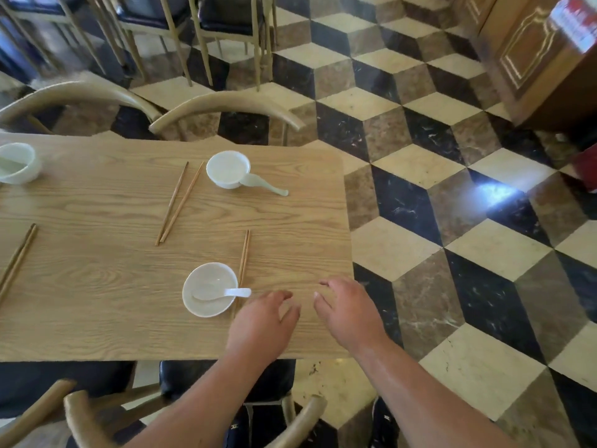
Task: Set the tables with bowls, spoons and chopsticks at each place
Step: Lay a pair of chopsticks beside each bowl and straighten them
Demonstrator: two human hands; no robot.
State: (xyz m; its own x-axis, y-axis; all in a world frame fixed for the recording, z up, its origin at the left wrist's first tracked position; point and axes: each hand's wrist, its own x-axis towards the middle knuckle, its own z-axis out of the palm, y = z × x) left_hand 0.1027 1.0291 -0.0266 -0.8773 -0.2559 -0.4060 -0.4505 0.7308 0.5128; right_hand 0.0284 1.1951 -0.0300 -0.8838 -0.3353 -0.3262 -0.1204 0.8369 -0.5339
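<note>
A pale wooden table [97, 205] with a wavy, visible grain and rounded corners fills the left half of the view. Both hands hover low over its near right corner, palms down and empty. The left hand [261, 324] has its fingers [284, 295] loosely curled and slightly apart, just right of the near bowl [209, 290]. The right hand [350, 310] sits beside it, close to the table's right edge, fingers spread and bent, holding nothing.

The near bowl is round, shallow, white and glossy. A white ceramic spoon [219, 293] lies inside it, its handle poking over the right rim. A pair of thin brown wooden chopsticks [244, 253] lies straight, touching the bowl's right side and pointing away.

At the far place stands a second white bowl [227, 169], deeper and smooth. A pale spoon [263, 185] rests against its right side with the curved handle lying on the table. To its left another chopstick pair [179, 203] lies slanted, tips splayed at the far end.

At the far left edge a third white bowl [17, 163] is partly cut off, and a further pair of chopsticks [17, 260] lies diagonally at the near left.

Curved, light wood chair backs [226, 106] border the far side. The floor [452, 189] is polished stone tiled in cream, brown and black diamonds that read as cubes.
</note>
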